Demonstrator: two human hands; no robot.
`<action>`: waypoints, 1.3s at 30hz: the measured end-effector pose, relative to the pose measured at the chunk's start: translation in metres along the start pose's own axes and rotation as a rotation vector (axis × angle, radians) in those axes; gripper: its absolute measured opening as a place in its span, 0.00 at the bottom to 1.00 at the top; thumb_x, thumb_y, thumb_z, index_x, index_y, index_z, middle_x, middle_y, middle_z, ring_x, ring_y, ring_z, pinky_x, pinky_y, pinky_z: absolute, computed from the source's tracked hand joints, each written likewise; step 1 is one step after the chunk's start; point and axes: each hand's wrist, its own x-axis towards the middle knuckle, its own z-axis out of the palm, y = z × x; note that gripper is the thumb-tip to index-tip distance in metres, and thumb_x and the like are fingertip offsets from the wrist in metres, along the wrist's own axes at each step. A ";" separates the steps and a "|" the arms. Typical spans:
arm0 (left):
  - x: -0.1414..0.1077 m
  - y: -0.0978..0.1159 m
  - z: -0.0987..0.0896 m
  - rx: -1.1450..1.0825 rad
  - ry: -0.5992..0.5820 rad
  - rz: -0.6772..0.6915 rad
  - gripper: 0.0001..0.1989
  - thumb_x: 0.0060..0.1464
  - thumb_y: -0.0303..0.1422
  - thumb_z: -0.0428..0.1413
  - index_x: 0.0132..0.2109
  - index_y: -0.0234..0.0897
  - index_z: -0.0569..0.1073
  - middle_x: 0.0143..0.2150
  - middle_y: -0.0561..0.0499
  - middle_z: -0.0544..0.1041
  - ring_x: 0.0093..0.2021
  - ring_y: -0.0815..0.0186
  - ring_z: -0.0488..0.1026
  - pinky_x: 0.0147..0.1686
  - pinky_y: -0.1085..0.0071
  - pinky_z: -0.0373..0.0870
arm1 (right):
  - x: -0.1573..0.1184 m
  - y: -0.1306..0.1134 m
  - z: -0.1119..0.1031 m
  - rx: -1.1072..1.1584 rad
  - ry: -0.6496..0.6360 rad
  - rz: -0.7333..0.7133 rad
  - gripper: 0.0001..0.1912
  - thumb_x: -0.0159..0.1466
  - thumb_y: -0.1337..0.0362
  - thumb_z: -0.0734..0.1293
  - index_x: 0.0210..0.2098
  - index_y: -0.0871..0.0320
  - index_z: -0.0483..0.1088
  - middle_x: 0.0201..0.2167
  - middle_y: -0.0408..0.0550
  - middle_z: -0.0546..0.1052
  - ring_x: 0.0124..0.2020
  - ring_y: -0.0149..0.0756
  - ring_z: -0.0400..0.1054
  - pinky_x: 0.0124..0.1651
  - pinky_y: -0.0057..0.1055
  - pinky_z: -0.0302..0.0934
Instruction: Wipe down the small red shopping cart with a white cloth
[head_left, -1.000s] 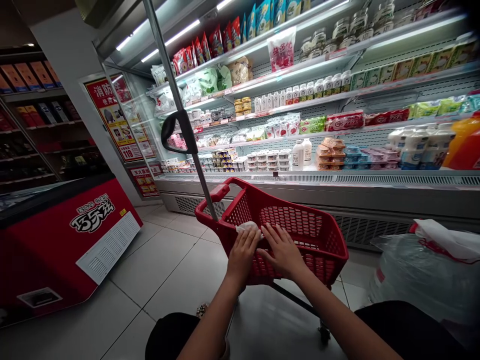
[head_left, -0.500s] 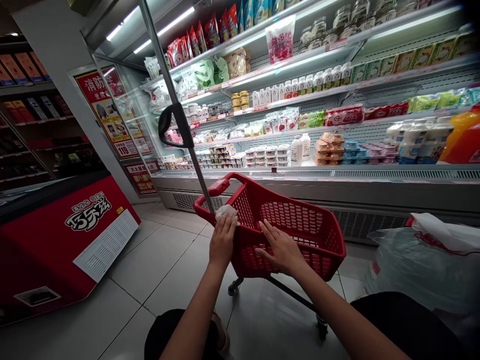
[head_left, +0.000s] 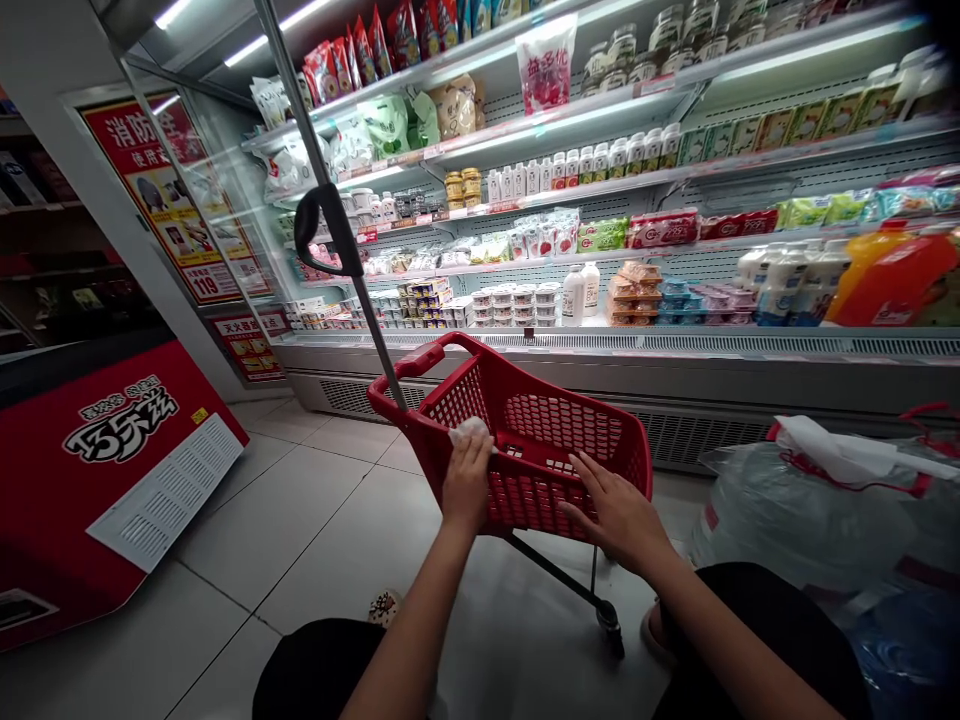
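Observation:
A red plastic shopping basket cart (head_left: 529, 505) stands on wheels before me, angled to the right. My left hand (head_left: 468, 485) presses a crumpled white cloth or tissue (head_left: 470, 430) against the near top rim, left of the middle, its fingers closed over it. Farther right, my right hand (head_left: 619, 515) rests at the cart's near side, fingers stretched out and holding nothing. From the cart's left end rises a long metal pole with a black grip (head_left: 330, 235).
A lit refrigerated shelf (head_left: 487, 345) full of dairy goods runs behind the cart. On the left stands a red chest freezer (head_left: 172, 420). Bagged clear water bottles (head_left: 795, 510) stand at the right. My knees flank the cart on the tiled floor (head_left: 225, 540).
My left hand and the cloth have slid right along the rim. My right hand has shifted right and slightly down. The cart appears a little farther left as the view turned right.

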 end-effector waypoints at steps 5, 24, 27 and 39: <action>-0.013 0.066 0.026 -0.082 -0.043 0.095 0.30 0.64 0.20 0.47 0.71 0.38 0.64 0.72 0.45 0.67 0.75 0.58 0.58 0.71 0.50 0.63 | 0.003 -0.013 0.014 -0.062 0.122 -0.028 0.46 0.71 0.37 0.56 0.78 0.53 0.41 0.74 0.57 0.58 0.70 0.55 0.59 0.70 0.54 0.52; 0.002 0.080 0.000 -0.552 -0.186 -0.003 0.38 0.56 0.20 0.49 0.72 0.39 0.50 0.69 0.38 0.69 0.69 0.56 0.67 0.65 0.51 0.68 | 0.008 -0.074 0.001 0.095 0.231 -0.134 0.42 0.72 0.70 0.53 0.77 0.54 0.24 0.78 0.50 0.46 0.77 0.43 0.42 0.76 0.49 0.45; 0.010 0.077 -0.008 -0.614 -0.201 -0.011 0.39 0.57 0.20 0.47 0.73 0.40 0.47 0.71 0.38 0.66 0.69 0.58 0.67 0.65 0.53 0.68 | 0.020 -0.080 0.011 0.100 0.249 -0.117 0.43 0.72 0.69 0.54 0.77 0.57 0.21 0.78 0.52 0.48 0.77 0.42 0.44 0.75 0.47 0.46; 0.025 0.057 -0.015 -0.303 -0.112 -0.007 0.29 0.66 0.26 0.45 0.72 0.38 0.54 0.78 0.40 0.52 0.76 0.59 0.55 0.72 0.52 0.57 | 0.044 -0.076 0.026 0.018 0.140 -0.113 0.38 0.74 0.70 0.51 0.77 0.48 0.29 0.76 0.44 0.53 0.67 0.46 0.63 0.66 0.47 0.56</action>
